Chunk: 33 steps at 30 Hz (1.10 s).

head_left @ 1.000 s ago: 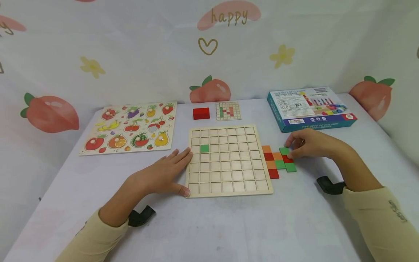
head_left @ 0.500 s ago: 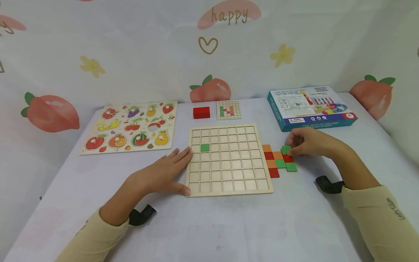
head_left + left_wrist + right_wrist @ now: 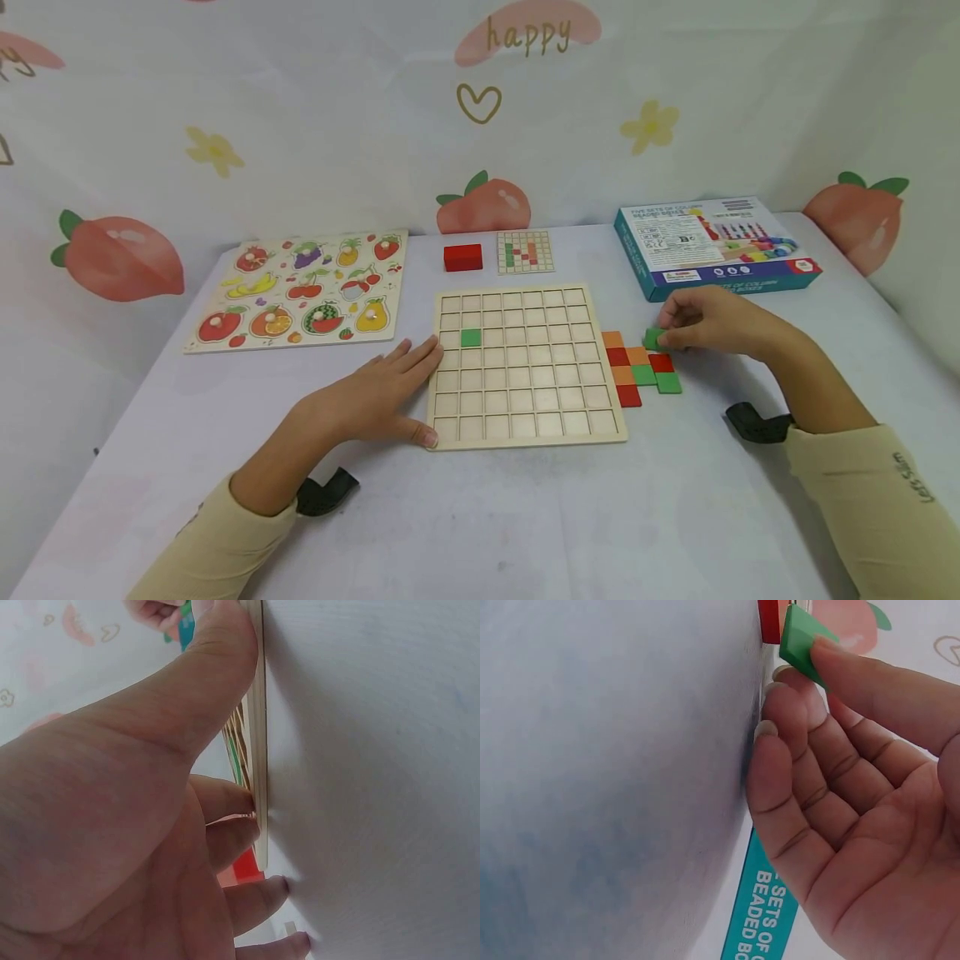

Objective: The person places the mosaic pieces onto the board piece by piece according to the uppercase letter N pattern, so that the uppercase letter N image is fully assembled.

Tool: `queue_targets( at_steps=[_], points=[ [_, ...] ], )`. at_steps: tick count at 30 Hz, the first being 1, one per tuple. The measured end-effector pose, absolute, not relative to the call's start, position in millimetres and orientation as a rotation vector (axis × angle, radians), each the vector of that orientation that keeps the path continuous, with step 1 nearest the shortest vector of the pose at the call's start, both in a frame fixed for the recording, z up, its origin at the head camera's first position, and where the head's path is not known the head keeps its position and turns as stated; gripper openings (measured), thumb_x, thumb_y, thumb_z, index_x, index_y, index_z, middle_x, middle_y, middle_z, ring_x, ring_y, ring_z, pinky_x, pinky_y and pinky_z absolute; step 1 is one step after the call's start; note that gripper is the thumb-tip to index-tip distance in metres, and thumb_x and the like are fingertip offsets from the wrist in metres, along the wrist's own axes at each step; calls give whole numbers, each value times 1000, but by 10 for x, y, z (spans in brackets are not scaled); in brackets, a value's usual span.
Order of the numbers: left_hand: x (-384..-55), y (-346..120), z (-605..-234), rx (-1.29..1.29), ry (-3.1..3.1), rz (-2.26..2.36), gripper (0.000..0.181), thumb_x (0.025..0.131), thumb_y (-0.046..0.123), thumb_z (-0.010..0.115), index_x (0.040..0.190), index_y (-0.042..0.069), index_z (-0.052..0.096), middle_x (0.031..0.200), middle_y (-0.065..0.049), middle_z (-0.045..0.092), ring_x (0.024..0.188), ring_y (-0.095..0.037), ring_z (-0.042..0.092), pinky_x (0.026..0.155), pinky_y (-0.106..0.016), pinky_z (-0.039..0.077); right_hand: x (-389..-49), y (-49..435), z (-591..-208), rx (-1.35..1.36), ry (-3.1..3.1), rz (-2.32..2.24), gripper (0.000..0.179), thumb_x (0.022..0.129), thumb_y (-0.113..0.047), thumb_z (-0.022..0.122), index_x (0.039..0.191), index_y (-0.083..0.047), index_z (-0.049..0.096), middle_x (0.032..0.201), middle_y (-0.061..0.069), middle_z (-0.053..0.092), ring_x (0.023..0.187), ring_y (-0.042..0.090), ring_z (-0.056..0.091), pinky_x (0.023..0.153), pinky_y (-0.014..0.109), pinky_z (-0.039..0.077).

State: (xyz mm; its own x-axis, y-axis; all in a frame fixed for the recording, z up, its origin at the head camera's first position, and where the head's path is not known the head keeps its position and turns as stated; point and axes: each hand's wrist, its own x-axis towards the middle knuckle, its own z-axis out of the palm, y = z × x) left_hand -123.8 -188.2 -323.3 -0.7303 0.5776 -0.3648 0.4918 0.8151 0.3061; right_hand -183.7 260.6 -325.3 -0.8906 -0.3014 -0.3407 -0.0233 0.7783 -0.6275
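A wooden grid board [image 3: 531, 403] lies flat at the middle of the table, with one green tile [image 3: 471, 337] in a cell near its upper left. My left hand [image 3: 375, 400] rests at the board's left edge, fingers spread and thumb on its near corner. Beyond the right edge, my right hand [image 3: 716, 321] pinches a green square tile [image 3: 801, 641] between thumb and fingers, tilted up off the table. Below it lies a cluster of orange, red and green tiles, among them a red tile [image 3: 662, 363] and a green tile [image 3: 669, 382].
A small pattern card [image 3: 525, 252] and a red block [image 3: 462, 257] lie behind the board. At the back left is a fruit puzzle board [image 3: 345, 325]. A blue-sided box [image 3: 716, 250] stands behind my right hand. White cloth [image 3: 480, 517] covers the table.
My right hand has drawn the green tile away from the red one beneath it and lifted it slightly. The left hand stays at the board's edge.
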Motion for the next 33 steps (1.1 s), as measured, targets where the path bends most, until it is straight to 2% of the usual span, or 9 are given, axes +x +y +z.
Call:
queue_targets(
  at_steps=[9,14,21,33],
  points=[
    [-1235,-1889,-3226,761,2561,221,115,79,59,77,161,7,15,167,-10,9,151,-42,7,115,-63,18,-1805,2393,-3185,-291,2536,-1018,22,91,-22,76,105,-6,71,96,5,72,92,26,60,78,33,51],
    [-1247,-1888,-3224,777,2562,227,115,79,59,76,161,7,14,167,-10,9,151,-42,7,115,-63,18,-1809,2183,-3158,-327,2449,-1092,19,91,-19,76,102,-3,71,94,6,73,85,24,65,75,30,55],
    [-1246,-1856,-3219,772,2563,231,115,79,60,76,161,7,15,167,-11,10,150,-42,7,115,-63,18,-1864,1852,-3125,-325,2351,-1132,19,90,-18,78,96,-1,72,85,9,72,77,25,69,74,32,59],
    [-1231,-1861,-3212,781,2554,243,114,80,59,75,161,5,16,167,-13,10,150,-44,8,115,-65,18,-1999,1294,-3185,-460,2267,-1123,9,90,-8,76,89,-1,72,79,9,72,70,23,69,70,32,59]
  ],
)
